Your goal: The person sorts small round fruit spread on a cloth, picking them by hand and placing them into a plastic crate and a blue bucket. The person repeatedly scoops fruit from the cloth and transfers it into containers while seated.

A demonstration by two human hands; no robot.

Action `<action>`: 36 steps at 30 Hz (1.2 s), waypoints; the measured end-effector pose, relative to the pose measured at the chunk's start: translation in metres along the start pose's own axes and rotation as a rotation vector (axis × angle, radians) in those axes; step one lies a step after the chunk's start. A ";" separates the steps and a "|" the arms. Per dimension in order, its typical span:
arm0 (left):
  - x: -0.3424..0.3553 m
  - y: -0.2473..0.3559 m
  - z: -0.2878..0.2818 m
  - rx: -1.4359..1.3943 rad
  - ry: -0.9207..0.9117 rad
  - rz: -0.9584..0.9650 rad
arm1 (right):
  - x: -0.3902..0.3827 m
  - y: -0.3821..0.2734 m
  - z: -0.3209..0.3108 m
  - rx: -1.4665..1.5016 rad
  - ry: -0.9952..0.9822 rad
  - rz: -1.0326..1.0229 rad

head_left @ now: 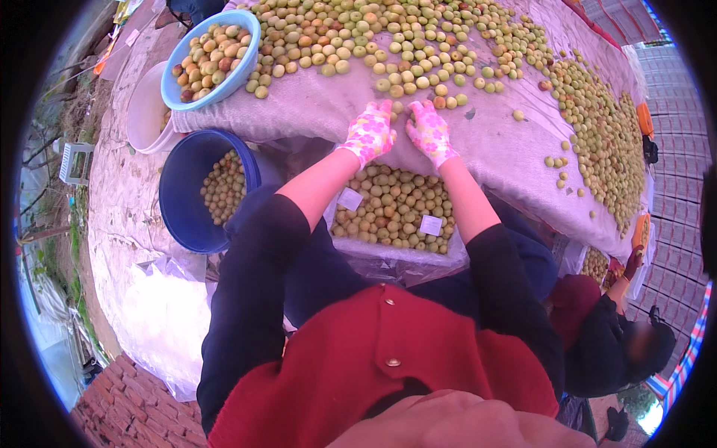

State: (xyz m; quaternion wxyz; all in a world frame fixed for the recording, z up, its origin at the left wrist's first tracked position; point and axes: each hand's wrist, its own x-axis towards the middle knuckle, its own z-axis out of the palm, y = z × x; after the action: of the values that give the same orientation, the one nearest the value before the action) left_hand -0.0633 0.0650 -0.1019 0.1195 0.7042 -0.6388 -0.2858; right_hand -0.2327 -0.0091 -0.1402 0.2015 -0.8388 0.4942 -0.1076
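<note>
Fruit [392, 205] already fills our lined crate [396, 257]; much yellow-green fruit [407, 77] seems left, loose on the cloth [478, 142]. Our left hand [370, 134] and right hand [431, 135] reach its edge; whether these 2 grip any, we cannot tell.

We had bright, soft light here, a pinkish tint washing over the cloth [314, 108] up top! Glare bleached the plastic sheeting [168, 317] at lower left, edges bowed rimward, and blur smeared a co-worker's head [644, 347] at lower right!
</note>
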 end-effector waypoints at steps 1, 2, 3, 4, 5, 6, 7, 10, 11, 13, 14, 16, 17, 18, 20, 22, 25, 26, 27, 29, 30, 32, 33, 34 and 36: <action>0.004 0.002 0.001 0.003 0.016 -0.004 | -0.002 0.003 0.001 0.003 -0.002 0.008; 0.008 0.004 0.003 0.030 0.025 0.015 | -0.001 0.012 -0.004 0.076 0.003 0.028; 0.012 0.005 0.005 0.055 0.044 0.029 | 0.001 0.017 -0.007 0.057 0.109 0.078; 0.014 0.004 0.008 0.083 0.063 0.041 | 0.003 0.022 -0.012 0.042 0.171 0.124; 0.017 0.003 0.012 0.086 0.071 0.066 | 0.006 0.027 -0.016 0.019 0.249 0.187; 0.021 0.002 0.015 0.094 0.082 0.094 | 0.010 0.030 -0.019 -0.034 0.274 0.178; 0.025 0.000 0.019 0.107 0.100 0.130 | 0.014 0.033 -0.021 -0.068 0.186 0.166; 0.041 -0.006 0.031 0.086 0.061 0.119 | 0.027 0.037 -0.021 -0.217 -0.012 0.212; 0.044 -0.008 0.035 0.046 0.056 0.105 | 0.029 0.038 -0.020 -0.227 -0.005 0.218; 0.050 -0.008 0.041 0.007 0.045 0.083 | 0.031 0.041 -0.019 -0.186 -0.001 0.190; 0.051 -0.008 0.043 0.007 0.039 0.074 | 0.031 0.043 -0.019 -0.090 0.037 0.200; 0.050 -0.005 0.044 0.104 0.002 0.070 | 0.021 0.046 -0.022 0.118 0.158 0.223; 0.049 -0.004 0.043 0.102 0.039 0.101 | 0.016 0.048 -0.025 0.220 0.128 0.161; 0.046 -0.002 0.042 0.121 0.053 0.137 | 0.005 0.048 -0.029 0.304 0.082 0.181; 0.041 0.003 0.039 0.136 0.072 0.194 | -0.017 0.044 -0.038 0.418 -0.071 0.224; 0.036 0.007 0.034 0.129 0.088 0.226 | -0.038 0.040 -0.050 0.579 -0.349 0.085; 0.030 0.014 0.029 0.150 0.035 0.251 | -0.039 0.035 -0.063 0.666 -0.362 0.218; 0.029 0.015 0.028 0.163 0.013 0.259 | -0.031 0.035 -0.064 0.562 -0.212 0.232; 0.029 0.017 0.027 0.178 -0.009 0.266 | -0.018 0.036 -0.063 0.464 -0.046 0.204; 0.029 0.019 0.026 0.191 -0.018 0.261 | 0.015 0.043 -0.057 0.206 0.172 0.129; 0.029 0.020 0.027 0.189 -0.005 0.249 | 0.029 0.047 -0.051 0.125 0.161 0.105; 0.030 0.019 0.030 0.184 0.013 0.214 | 0.050 0.051 -0.040 -0.048 0.139 0.094; 0.030 0.018 0.033 0.178 0.014 0.194 | 0.056 0.054 -0.037 -0.125 0.065 0.080; 0.032 0.016 0.036 0.173 0.041 0.179 | 0.063 0.056 -0.037 -0.201 -0.012 0.090; 0.036 0.012 0.042 0.145 0.042 0.125 | 0.070 0.055 -0.038 -0.233 -0.096 0.163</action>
State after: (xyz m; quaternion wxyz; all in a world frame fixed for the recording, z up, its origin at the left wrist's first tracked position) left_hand -0.0955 0.0368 -0.1382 0.0992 0.6757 -0.6977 -0.2163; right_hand -0.2563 -0.1026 -0.1324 0.1343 -0.8179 0.5595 0.0076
